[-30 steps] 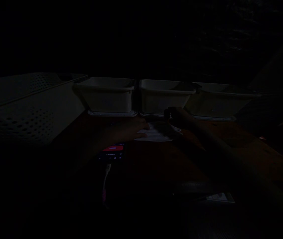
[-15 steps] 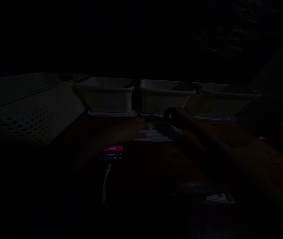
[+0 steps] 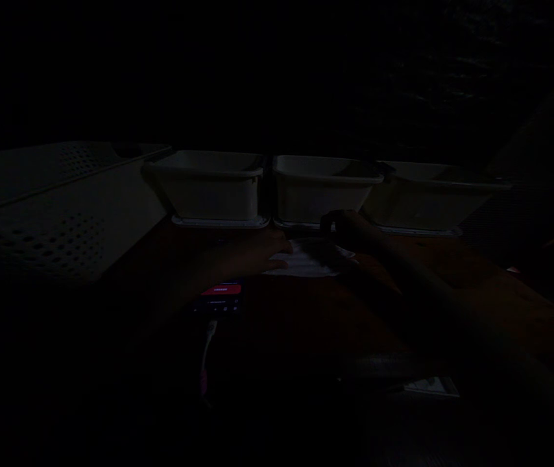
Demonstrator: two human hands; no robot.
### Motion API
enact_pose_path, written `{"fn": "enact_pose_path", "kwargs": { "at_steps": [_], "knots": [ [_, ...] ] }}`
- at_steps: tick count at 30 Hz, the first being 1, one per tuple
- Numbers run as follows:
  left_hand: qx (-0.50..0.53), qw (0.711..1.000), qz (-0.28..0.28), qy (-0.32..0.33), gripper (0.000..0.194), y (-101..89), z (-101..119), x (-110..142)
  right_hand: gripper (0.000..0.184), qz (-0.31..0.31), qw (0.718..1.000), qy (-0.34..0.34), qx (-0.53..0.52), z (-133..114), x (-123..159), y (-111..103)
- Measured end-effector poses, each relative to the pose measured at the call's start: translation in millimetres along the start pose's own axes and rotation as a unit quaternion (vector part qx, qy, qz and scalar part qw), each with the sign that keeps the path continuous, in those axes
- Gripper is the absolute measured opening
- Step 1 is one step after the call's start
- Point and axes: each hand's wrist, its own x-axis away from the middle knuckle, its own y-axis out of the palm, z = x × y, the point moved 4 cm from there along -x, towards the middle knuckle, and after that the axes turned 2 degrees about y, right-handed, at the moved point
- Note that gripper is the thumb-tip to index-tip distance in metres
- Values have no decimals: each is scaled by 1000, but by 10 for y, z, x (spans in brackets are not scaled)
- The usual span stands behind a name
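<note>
The scene is very dark. A small white cloth or paper point(image 3: 306, 263) lies on the wooden table point(image 3: 452, 285) in front of the middle bin. My left hand point(image 3: 257, 254) rests flat on its left edge, fingers stretched out. My right hand point(image 3: 348, 230) sits at its far right edge with the fingers curled down onto it; whether they pinch it is lost in the dark.
Three white bins stand in a row at the back: left point(image 3: 209, 185), middle point(image 3: 323, 188), right point(image 3: 427, 194). A large perforated white basket point(image 3: 48, 214) lies at the left. A phone point(image 3: 219, 297) with a lit red screen and cable point(image 3: 206, 357) lies near me, a small card point(image 3: 430, 386) at the lower right.
</note>
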Motion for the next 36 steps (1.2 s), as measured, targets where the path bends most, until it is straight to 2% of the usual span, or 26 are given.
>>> {"fn": "enact_pose_path", "kwargs": {
  "at_steps": [6,11,17,24,36],
  "knots": [
    [-3,1000,-7,-14,30,-22,24,9,23,-8,1000,7,14,43,-12,24],
    [-7,1000,-2,-2,29,-21,27,7,22,-6,1000,5,12,29,-10,18],
    [-9,999,-16,-26,30,-31,35,-2,21,-8,1000,3,11,24,-9,19],
    [-3,1000,-3,-3,30,-15,17,2,22,-18,1000,1,2,50,-15,25],
    [0,999,-23,-28,30,-62,79,-10,22,-36,999,21,-4,-81,22,-19]
  ]
}}
